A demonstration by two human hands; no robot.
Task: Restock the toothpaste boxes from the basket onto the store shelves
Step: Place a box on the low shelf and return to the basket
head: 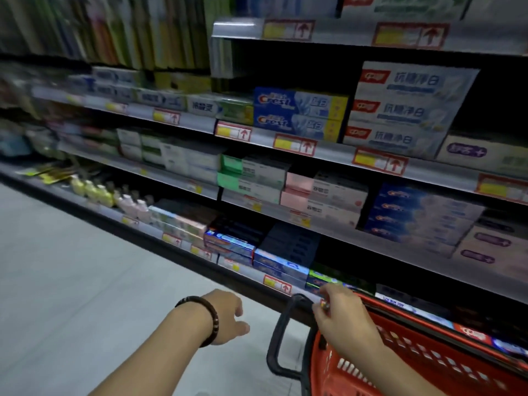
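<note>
- Toothpaste boxes (pixel 471 334) lie in my red basket (pixel 400 364), so I judge there is stocking left to do.
- My right hand (pixel 345 318) is at the basket's near end, fingers curled; I cannot tell if they pinch anything.
- My left hand (pixel 225 315) hangs loose, holding nothing.
- The shelves (pixel 328 151) look mostly full.

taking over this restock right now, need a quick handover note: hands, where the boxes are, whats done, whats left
Left hand: empty, fingers loosely curled, over the floor beside the basket.
Right hand: at the red basket rim by its black handle; grip unclear.
Toothpaste boxes lie in the basket; no box in either hand.
Shelves: mostly stocked, with a dark gap on the bottom one above the basket.
Done: cannot tell. Left: shelve the basket's boxes.
</note>
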